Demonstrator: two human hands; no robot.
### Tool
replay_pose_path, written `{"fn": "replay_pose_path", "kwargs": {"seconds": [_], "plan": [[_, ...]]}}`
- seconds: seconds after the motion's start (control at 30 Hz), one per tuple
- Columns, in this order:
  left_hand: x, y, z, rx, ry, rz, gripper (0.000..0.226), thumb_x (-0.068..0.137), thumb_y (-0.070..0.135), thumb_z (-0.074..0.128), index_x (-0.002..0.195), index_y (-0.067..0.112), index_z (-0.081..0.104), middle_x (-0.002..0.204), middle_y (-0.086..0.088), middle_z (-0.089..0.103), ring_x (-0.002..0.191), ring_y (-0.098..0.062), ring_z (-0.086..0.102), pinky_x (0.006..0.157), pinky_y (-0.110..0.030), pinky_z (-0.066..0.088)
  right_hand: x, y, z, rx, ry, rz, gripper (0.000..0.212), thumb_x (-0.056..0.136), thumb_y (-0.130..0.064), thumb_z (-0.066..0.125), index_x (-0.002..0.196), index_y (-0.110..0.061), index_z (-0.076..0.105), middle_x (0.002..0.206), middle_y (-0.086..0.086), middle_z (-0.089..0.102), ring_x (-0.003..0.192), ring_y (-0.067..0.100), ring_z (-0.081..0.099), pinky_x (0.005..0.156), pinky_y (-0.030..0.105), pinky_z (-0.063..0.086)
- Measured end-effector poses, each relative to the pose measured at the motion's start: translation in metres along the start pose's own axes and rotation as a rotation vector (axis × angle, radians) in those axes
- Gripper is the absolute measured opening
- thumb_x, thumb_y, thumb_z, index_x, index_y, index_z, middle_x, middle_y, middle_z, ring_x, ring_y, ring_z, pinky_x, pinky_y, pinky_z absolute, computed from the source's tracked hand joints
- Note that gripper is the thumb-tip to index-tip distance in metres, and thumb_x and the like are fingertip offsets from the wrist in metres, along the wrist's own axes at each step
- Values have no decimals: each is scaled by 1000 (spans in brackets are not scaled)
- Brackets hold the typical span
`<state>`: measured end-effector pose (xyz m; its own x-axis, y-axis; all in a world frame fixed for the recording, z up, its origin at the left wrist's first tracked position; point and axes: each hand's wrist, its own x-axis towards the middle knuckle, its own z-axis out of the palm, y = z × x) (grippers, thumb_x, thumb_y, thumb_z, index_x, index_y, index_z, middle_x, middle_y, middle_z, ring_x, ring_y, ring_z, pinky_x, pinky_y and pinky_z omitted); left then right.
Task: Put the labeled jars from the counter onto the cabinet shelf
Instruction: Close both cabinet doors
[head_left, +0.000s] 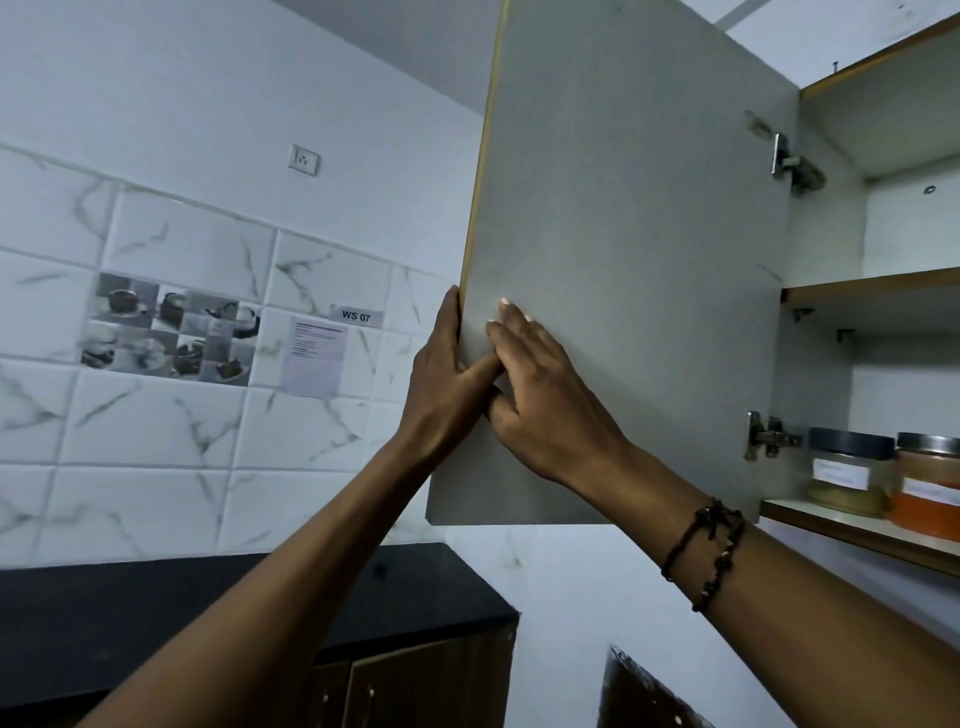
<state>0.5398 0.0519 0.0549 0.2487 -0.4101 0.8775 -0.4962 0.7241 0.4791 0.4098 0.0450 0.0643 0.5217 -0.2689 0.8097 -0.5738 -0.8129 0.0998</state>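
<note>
The grey cabinet door (634, 249) stands swung open in front of me. My left hand (447, 374) grips its free edge, fingers wrapped behind and thumb on the inner face. My right hand (540, 395) lies flat on the inner face with straight fingers, beside the left thumb. On the lower cabinet shelf (852, 530) at the right stand two labeled jars: one with a dark lid and pale green contents (847, 473), and one with a metal lid and orange contents (927, 486), cut off by the frame edge.
Two upper shelves (872, 286) of the cabinet show no items. A black counter (156, 613) with brown cupboard doors beneath runs at the lower left. The tiled wall carries a socket (304, 159), a paper notice and a "WS 07" tag (356, 316).
</note>
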Motion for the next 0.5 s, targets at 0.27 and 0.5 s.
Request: {"fn": "replay_pose_path", "kwargs": {"seconds": [0.27, 0.5], "plan": [[-39, 42, 6, -107, -77, 132, 76, 91, 29, 57, 158, 22, 21, 160, 8, 36, 145, -6, 37, 120, -41, 34, -43, -9, -36, 66, 128, -19, 67, 89, -22, 47, 153, -16, 26, 164, -2, 12, 151, 12, 7, 122, 37, 20], [-86, 102, 48, -507, -214, 159, 77, 93, 25, 54, 159, 27, 15, 163, 12, 28, 147, -4, 32, 122, -41, 31, -106, -12, -90, 184, 212, 26, 67, 94, -30, 45, 154, -25, 16, 163, -12, 11, 148, -3, 8, 121, 22, 17]]}}
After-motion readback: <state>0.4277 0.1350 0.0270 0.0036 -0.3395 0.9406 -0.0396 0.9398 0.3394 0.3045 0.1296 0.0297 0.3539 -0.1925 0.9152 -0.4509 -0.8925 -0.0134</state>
